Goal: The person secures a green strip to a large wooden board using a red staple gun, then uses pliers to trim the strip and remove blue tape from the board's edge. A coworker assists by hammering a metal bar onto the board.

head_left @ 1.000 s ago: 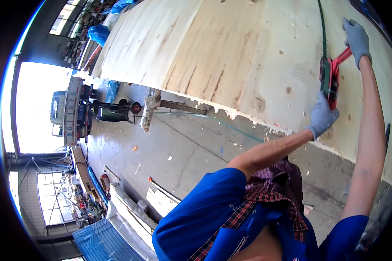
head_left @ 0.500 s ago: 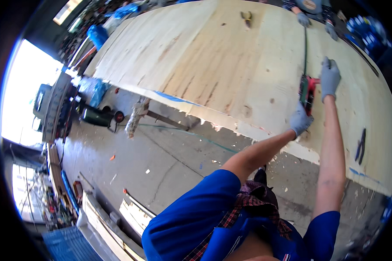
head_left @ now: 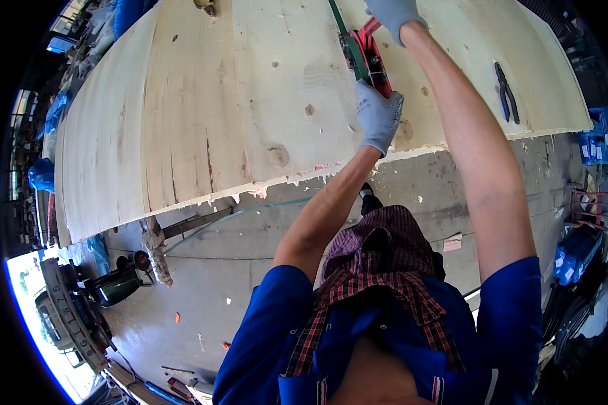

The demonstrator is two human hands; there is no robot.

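Note:
A red and green hand strapping tool (head_left: pixel 366 57) lies on a broad sheet of pale plywood (head_left: pixel 277 101). My left hand (head_left: pixel 380 116), in a grey glove, is closed round its near end. From the tool's far side a green strap (head_left: pixel 336 15) runs out past the top edge. My gloved right hand (head_left: pixel 393 19) is at the tool's red lever (head_left: pixel 371 27) and appears closed on its end; the upper edge cuts off part of the fingers. Dark-handled pliers (head_left: pixel 506 94) lie to the right of my right forearm. Yellow-handled pliers (head_left: pixel 205 7) show at the top left.
The plywood's near edge is ragged and splintered. Below it, scraps dot the concrete floor (head_left: pixel 263 233). A dark green wheeled machine (head_left: pixel 118 287) stands at the lower left. Blue wrapped bundles (head_left: pixel 577 253) and a red metal frame (head_left: pixel 593 209) are at the right.
My view has turned and tipped down, so the board and tool sit higher and further left. The co-worker's gloved hands have left the picture. My left hand keeps its hold on the tool.

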